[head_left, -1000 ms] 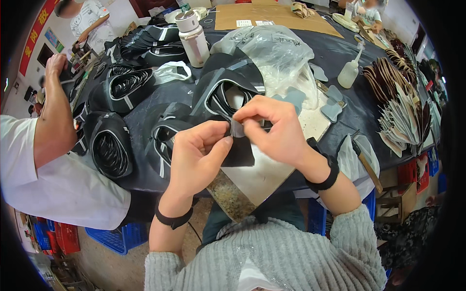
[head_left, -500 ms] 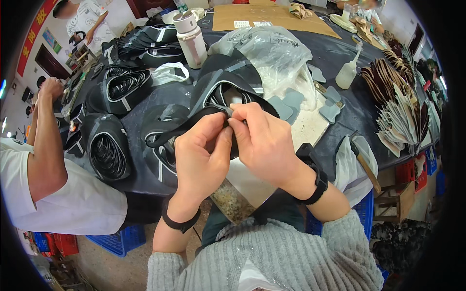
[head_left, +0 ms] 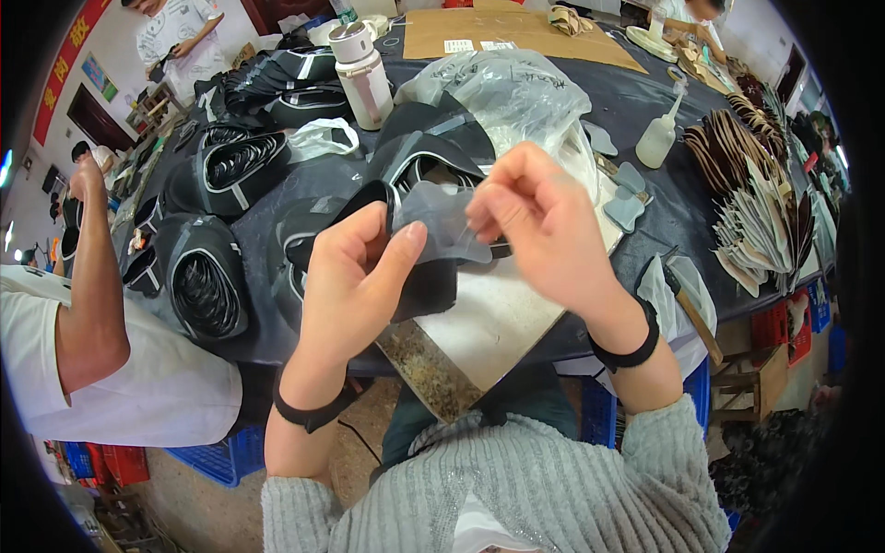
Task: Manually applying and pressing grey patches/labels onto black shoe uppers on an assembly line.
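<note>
Your left hand and right hand are raised over the near edge of the desk, both gripping one thin grey film. The left thumb presses on the film's left edge, with the other left fingers curled behind a black piece that hangs just under the film. The right fingers are pinched shut on the film's right edge. The film is stretched between the two hands, above a pale slab whose corner juts past the near edge toward you.

Left of your hands, black shoe uppers crowd the desk up to its left edge, and another person's arm stands just beside them, so there is little room that way. Behind the hands, a clear bag and a white flask take up the middle of the desk. To the right there is a bare dark strip of desk, holding only grey cut pieces and a small bottle, before a fan of brown and pale pieces lines the right edge. A hammer lies at the near right edge, close to your right wrist.
</note>
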Motion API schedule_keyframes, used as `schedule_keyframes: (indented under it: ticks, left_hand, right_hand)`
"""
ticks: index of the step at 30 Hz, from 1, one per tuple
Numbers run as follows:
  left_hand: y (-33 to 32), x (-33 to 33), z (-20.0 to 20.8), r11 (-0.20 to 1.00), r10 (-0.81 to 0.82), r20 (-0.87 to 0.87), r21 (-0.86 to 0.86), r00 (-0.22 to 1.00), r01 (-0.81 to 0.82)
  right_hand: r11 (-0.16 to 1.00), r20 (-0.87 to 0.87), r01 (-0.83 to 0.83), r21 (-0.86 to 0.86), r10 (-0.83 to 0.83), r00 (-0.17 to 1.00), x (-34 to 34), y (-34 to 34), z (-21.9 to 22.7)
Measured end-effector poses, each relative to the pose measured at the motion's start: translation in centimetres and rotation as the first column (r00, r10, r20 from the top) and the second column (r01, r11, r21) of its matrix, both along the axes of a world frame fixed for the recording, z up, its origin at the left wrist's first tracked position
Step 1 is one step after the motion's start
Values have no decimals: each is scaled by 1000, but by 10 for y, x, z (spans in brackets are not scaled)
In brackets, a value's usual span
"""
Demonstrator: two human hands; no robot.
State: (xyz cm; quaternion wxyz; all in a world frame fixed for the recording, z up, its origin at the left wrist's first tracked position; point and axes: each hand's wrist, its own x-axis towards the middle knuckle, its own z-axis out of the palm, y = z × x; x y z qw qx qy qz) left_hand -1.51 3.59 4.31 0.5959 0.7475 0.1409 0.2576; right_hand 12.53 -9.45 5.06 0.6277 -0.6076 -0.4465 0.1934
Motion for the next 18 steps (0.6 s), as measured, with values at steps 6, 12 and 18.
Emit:
schedule_keyframes:
  ticks: [6,12,18]
  left_hand:
    - [-16,2,-4,983,118,109,129,987,-132]
    - [-32,2,5,956,226,197,141,954,-256]
    - [-37,-4,7,955,246,220,114,944,-275]
  right_hand:
    - [999,227,38,-12,-34,973,-16,5,-3]
    - [932,298,223,286,-307,904,-2,6,-13]
    - [623,-263,596,507,-546,795,36,-70,-23]
